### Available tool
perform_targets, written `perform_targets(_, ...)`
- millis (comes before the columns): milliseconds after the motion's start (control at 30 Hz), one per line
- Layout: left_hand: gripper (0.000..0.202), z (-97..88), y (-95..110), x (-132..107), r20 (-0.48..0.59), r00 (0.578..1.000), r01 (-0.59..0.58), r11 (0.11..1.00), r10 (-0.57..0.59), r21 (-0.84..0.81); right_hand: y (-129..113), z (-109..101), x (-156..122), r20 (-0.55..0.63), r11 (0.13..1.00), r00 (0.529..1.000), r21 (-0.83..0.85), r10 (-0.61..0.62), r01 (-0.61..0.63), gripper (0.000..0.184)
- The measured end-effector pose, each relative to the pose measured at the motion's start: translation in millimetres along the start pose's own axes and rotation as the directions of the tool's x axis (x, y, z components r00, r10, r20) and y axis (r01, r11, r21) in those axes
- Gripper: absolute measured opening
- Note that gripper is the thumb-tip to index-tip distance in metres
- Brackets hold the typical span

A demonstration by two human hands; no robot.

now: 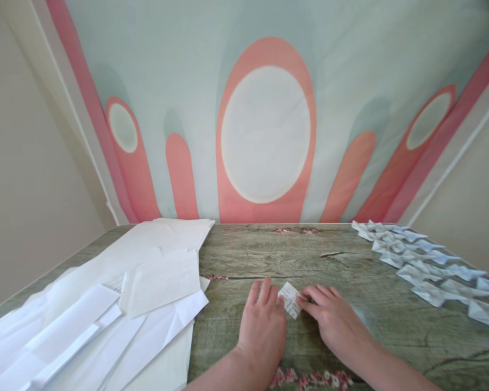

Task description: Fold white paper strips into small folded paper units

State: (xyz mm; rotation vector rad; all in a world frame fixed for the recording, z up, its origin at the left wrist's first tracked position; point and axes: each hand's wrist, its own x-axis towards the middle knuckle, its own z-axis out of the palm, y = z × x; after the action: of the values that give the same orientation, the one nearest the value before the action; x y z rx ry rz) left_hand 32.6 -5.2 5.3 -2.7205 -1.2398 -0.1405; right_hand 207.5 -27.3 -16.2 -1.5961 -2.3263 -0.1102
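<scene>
A small square of folded white paper [290, 300], with faint lines or print on it, lies turned like a diamond on the table between my hands. My left hand [263, 326] rests at its left corner, a fingertip on the paper's edge and the other fingers stretched forward over the wood. From the other side, my right hand [336, 317] pinches the right corner between thumb and forefinger, its remaining fingers curled. The undersides of both hands are hidden.
On the left spreads a heap of loose white paper sheets [158, 285], some folded or creased. Rows of folded paper pieces [421, 271] stand along the right side. The wood-patterned table [261, 250] meets a pink and pale green backdrop [264, 212] at its far edge.
</scene>
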Motion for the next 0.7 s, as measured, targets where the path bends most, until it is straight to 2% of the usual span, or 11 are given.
perform_targets(500,0.029,-3.3,-1,2,0.051,0.999,-0.020,0.993,0.014,0.117,3,1,0,0.019,1.000,1.000,-0.027,0.009,-0.008,0.024)
perform_targets(700,0.025,-10.6,-5,5,0.082,0.997,-0.006,0.998,0.001,0.064,4,5,-3,-0.017,0.999,1.000,-0.031,-0.011,0.010,0.027)
